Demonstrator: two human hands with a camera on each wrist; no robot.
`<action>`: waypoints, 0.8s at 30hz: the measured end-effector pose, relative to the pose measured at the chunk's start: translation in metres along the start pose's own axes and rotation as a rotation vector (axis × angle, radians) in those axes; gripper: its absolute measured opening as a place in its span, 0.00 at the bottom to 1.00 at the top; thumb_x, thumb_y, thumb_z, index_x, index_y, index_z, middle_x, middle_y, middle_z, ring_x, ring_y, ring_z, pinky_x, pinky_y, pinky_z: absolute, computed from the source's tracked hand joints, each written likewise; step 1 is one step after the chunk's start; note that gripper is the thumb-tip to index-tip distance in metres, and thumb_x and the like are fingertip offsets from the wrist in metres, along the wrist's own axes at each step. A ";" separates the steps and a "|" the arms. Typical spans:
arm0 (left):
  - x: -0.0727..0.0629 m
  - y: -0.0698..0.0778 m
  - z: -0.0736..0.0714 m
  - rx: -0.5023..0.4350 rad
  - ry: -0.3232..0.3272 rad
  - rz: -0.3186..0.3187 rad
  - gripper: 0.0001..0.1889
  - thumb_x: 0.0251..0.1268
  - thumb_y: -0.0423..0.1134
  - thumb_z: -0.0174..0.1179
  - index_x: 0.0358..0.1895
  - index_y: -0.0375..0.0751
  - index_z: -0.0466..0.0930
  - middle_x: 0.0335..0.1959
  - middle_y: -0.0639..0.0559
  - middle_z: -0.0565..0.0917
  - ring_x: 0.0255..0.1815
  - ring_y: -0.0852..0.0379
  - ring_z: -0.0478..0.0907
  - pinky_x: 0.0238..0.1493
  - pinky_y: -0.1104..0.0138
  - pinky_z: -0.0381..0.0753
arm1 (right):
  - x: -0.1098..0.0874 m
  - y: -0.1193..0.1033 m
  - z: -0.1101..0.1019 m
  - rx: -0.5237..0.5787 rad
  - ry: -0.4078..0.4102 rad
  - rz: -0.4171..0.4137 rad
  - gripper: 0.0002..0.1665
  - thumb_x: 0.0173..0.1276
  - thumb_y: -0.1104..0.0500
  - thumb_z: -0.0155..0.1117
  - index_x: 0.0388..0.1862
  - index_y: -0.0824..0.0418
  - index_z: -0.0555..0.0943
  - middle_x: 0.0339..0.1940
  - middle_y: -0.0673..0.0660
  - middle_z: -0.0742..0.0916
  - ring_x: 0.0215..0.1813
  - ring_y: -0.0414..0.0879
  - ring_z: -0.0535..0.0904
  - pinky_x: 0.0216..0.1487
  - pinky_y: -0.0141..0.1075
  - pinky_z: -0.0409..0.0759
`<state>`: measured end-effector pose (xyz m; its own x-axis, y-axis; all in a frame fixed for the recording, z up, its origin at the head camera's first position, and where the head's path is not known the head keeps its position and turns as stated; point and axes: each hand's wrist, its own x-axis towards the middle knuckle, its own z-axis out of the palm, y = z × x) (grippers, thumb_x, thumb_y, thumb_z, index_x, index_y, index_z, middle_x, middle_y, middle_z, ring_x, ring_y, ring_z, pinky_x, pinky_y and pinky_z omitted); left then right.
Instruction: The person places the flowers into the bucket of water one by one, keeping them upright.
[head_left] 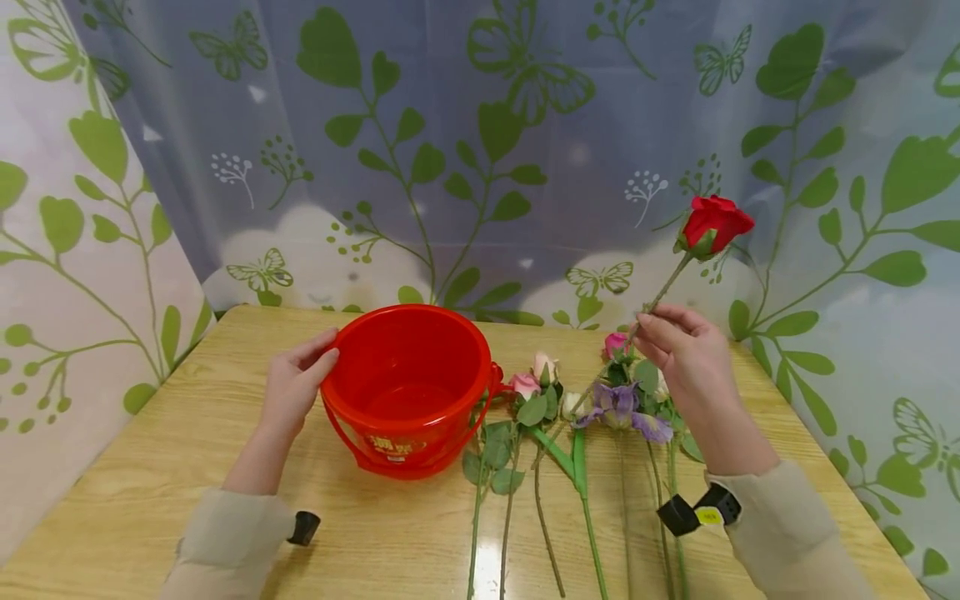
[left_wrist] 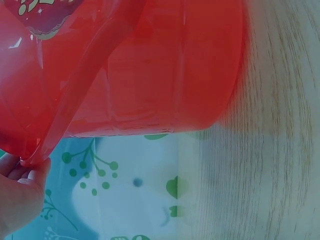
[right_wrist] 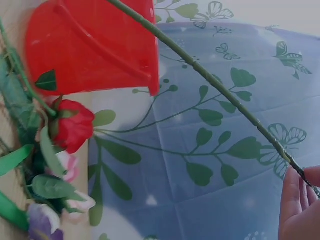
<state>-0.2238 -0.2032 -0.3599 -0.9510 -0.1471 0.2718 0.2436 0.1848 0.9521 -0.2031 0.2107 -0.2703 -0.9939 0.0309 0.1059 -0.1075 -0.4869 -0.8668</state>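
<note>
1. Red rose [head_left: 714, 227], held above the worktop [head_left: 150, 492], right half, toward the back edge. Judged light; bloom soft and easily crushed, stem [head_left: 670, 280] thin and slightly springy. Best hold, I judge: the stem, below the bloom.
2. Right hand [head_left: 693, 357]: thumb and fingers pinched together on the stem. Bloom sits above the fingertips, tilted right; stem slants down leftward past them. Its lower end is hard to make out.
3. Red bucket [head_left: 442, 440], upright, left of the worktop's middle, nearer the back edge. Seems hollow, light, stiff plastic, perhaps slippery; rim looks the surest hold.
4. Left hand [head_left: 288, 382]: thumb and fingers clamped on the bucket's left rim, by the handle [left_wrist: 82, 82].
5. Purple flower [head_left: 618, 403] and other flowers [head_left: 525, 385] lie right of the bucket, stems toward the front edge.
6. Patterned curtain [head_left: 450, 75] hangs behind the back edge.
</note>
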 end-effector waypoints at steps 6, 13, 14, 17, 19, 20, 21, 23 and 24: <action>0.000 0.000 0.001 -0.005 0.005 -0.002 0.19 0.62 0.32 0.52 0.55 0.27 0.69 0.55 0.38 0.71 0.55 0.52 0.68 0.44 0.77 0.72 | 0.006 -0.009 0.017 0.079 -0.002 -0.046 0.09 0.52 0.71 0.64 0.32 0.67 0.74 0.28 0.58 0.81 0.31 0.47 0.81 0.35 0.32 0.80; 0.001 -0.001 0.000 -0.010 0.007 0.010 0.19 0.62 0.33 0.52 0.55 0.26 0.69 0.55 0.38 0.71 0.54 0.54 0.69 0.44 0.77 0.72 | 0.017 -0.014 0.036 0.165 -0.003 -0.125 0.08 0.53 0.73 0.62 0.30 0.68 0.73 0.26 0.60 0.80 0.28 0.48 0.80 0.33 0.33 0.80; 0.000 -0.001 0.000 -0.010 0.008 0.010 0.19 0.62 0.32 0.52 0.55 0.26 0.69 0.55 0.37 0.71 0.54 0.55 0.69 0.44 0.77 0.72 | 0.019 -0.013 0.039 0.176 0.002 -0.132 0.08 0.53 0.74 0.62 0.29 0.69 0.73 0.25 0.60 0.80 0.27 0.48 0.80 0.33 0.33 0.80; 0.000 -0.001 0.000 -0.007 0.006 0.009 0.19 0.62 0.32 0.52 0.55 0.26 0.69 0.55 0.37 0.71 0.53 0.56 0.69 0.44 0.77 0.72 | 0.025 -0.010 0.050 0.194 0.024 -0.139 0.08 0.53 0.75 0.61 0.28 0.68 0.72 0.23 0.59 0.80 0.25 0.48 0.80 0.31 0.33 0.81; 0.000 -0.001 0.000 -0.002 0.005 0.004 0.19 0.62 0.32 0.52 0.55 0.26 0.69 0.55 0.37 0.71 0.53 0.57 0.70 0.44 0.77 0.72 | 0.027 -0.007 0.057 0.190 0.042 -0.139 0.08 0.53 0.75 0.61 0.28 0.68 0.72 0.23 0.59 0.79 0.24 0.48 0.80 0.30 0.32 0.80; 0.000 -0.001 0.000 -0.002 0.004 0.003 0.19 0.62 0.32 0.52 0.55 0.27 0.69 0.55 0.37 0.71 0.53 0.58 0.70 0.44 0.77 0.72 | 0.029 -0.005 0.060 0.189 0.051 -0.136 0.08 0.53 0.75 0.61 0.28 0.68 0.72 0.22 0.59 0.79 0.24 0.48 0.80 0.30 0.32 0.80; 0.000 -0.001 0.000 -0.002 0.001 0.002 0.19 0.62 0.32 0.52 0.55 0.27 0.69 0.55 0.37 0.71 0.53 0.58 0.70 0.44 0.77 0.72 | 0.030 -0.003 0.063 0.184 0.056 -0.132 0.08 0.53 0.74 0.62 0.28 0.68 0.72 0.23 0.58 0.79 0.25 0.47 0.80 0.30 0.32 0.80; 0.000 -0.001 0.000 -0.004 -0.002 0.000 0.19 0.62 0.32 0.52 0.55 0.27 0.69 0.55 0.37 0.71 0.52 0.58 0.70 0.44 0.77 0.73 | 0.032 0.001 0.068 0.160 0.066 -0.131 0.09 0.52 0.74 0.62 0.29 0.68 0.72 0.24 0.58 0.79 0.26 0.47 0.80 0.31 0.31 0.80; 0.000 0.000 0.000 -0.006 -0.004 0.000 0.19 0.62 0.32 0.52 0.56 0.27 0.69 0.55 0.38 0.71 0.53 0.57 0.70 0.44 0.77 0.73 | 0.033 0.004 0.070 0.147 0.071 -0.134 0.09 0.52 0.73 0.63 0.29 0.68 0.72 0.24 0.58 0.79 0.27 0.47 0.80 0.31 0.31 0.80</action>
<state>-0.2241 -0.2036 -0.3601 -0.9518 -0.1431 0.2712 0.2446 0.1791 0.9529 -0.2346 0.1485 -0.2359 -0.9708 0.1625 0.1762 -0.2389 -0.5959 -0.7667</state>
